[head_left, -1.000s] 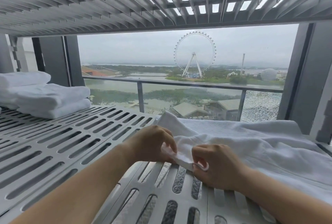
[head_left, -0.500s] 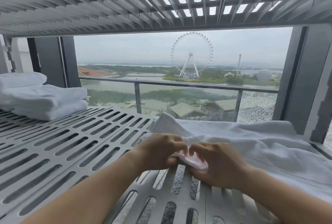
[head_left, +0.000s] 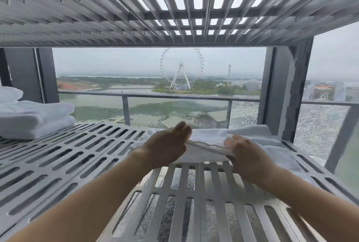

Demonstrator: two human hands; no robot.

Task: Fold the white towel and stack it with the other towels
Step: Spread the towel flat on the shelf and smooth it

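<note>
A loose white towel (head_left: 252,140) lies on the right part of the slotted grey shelf (head_left: 64,156), bunched toward the back edge. My left hand (head_left: 167,148) pinches the towel's near hem at its left end, fingers raised. My right hand (head_left: 244,156) grips the same hem a short way to the right, and the edge is stretched flat between them, lifted a little off the shelf. A stack of folded white towels (head_left: 33,119) sits at the far left of the same shelf.
Another slotted shelf (head_left: 174,5) hangs low overhead. Dark uprights (head_left: 279,90) stand at the back left and back right. Behind the shelf is a glass balcony railing (head_left: 155,96) with a Ferris wheel beyond. Bare shelf lies between the stack and the loose towel.
Both hands have moved away from me and apart along the hem, lifting the near edge of the towel and pulling it taut. My view has tilted upward.
</note>
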